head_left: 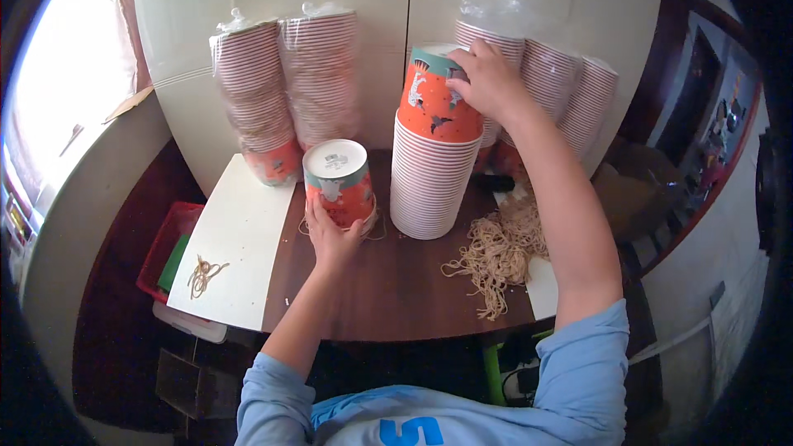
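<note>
An orange and teal paper bucket (pixel 339 198) stands upside down on the table, its white base up. Thin string loops out around its lower rim. My left hand (pixel 333 241) grips its near side, fingers and thumb spread around the wall. To the right rises a tall nested stack of upside-down buckets (pixel 431 186), mostly white rims. The topmost bucket (pixel 425 97) shows its orange printed side with animal figures. My right hand (pixel 487 78) is closed over this bucket's upper edge, thumb on the side and fingers on the base. Part of the fingertips is hidden.
Plastic-wrapped bucket stacks stand at the back left (pixel 248 83) and back right (pixel 549 70). A tangled heap of beige string (pixel 496 260) lies right of the tall stack. A few string pieces (pixel 202 275) lie on the white left panel (pixel 239 239). A red bin (pixel 169 235) sits beyond the left edge.
</note>
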`<state>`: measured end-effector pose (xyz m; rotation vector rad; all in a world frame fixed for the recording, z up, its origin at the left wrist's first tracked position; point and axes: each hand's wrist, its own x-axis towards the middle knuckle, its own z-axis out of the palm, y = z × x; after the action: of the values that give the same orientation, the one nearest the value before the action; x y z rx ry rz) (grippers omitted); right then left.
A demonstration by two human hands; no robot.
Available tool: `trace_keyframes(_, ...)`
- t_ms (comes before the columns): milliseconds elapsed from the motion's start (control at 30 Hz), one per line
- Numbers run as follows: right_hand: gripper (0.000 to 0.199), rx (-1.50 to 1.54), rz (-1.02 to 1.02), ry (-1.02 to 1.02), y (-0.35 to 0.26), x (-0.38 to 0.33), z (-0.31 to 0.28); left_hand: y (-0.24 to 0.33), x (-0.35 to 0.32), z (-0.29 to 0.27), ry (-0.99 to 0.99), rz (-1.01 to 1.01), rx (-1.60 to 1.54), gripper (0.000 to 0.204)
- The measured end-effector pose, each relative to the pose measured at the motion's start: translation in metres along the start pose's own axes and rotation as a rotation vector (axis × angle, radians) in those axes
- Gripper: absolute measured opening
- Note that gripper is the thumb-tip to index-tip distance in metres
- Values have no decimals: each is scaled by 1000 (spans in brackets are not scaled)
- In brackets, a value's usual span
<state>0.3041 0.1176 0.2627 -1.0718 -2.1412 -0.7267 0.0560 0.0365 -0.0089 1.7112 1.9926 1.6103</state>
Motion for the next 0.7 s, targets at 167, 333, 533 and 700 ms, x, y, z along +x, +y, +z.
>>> trace_keyframes(167, 24, 277, 94, 57, 19, 12, 6, 33, -6, 1, 3, 242, -63, 85)
trace_keyframes(333, 22, 327, 176, 106, 24, 30, 8, 87, 8, 12, -146, 351, -258, 78)
trace_keyframes(533, 21, 206, 27, 369, 44, 67, -29, 108, 14, 17, -241, 389, -246, 82)
trace_keyframes(700, 3, 447, -41, 836, 25, 65, -126, 96, -1, 4, -319, 345, -295, 76)
